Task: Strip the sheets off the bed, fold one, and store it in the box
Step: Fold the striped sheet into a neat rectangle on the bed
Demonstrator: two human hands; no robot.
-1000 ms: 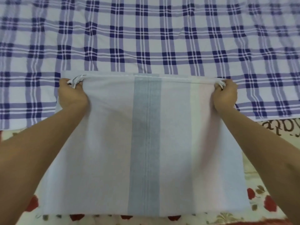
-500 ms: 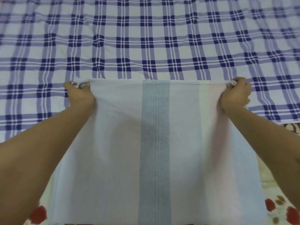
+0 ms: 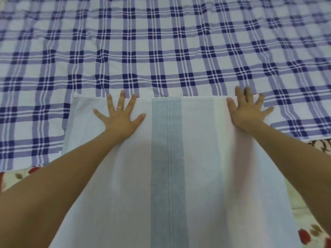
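- Now a person leans over a bed, both bare arms reaching forward across a pale folded sheet [image 3: 166,167] with a broad grey-blue stripe down its middle.
- That folded sheet lies on top of a blue-and-white checked sheet [image 3: 161,51], which is spread flat across the upper part of the view.
- At the lower corners a floral cover [image 3: 311,231] with red flowers shows beneath both sheets.
- Left hand [image 3: 120,116]: flat, palm down on the pale sheet near its far edge, all 5 fingers spread wide, gripping nothing. A ring sits on 1 finger.
- Right hand [image 3: 248,111]: also flat and splayed near the far right corner, fingertips reaching just past the sheet's edge onto the checked cloth, holding nothing.
- Compared with half a second earlier, both hands have let go. Then, each fist pinched a far corner of the pale sheet and held the edge taut; now that edge is laid down and the palms press on it.
- The far edge also sits further up the checked sheet than it did 1 second ago.
- Progress, as a judgement: folding is under way, with the pale sheet doubled over and being smoothed.
- More folds probably remain, since the sheet is still large.
- Storing has not begun, and no box is in view.
- The checked sheet is still spread out, so stripping looks unfinished too.
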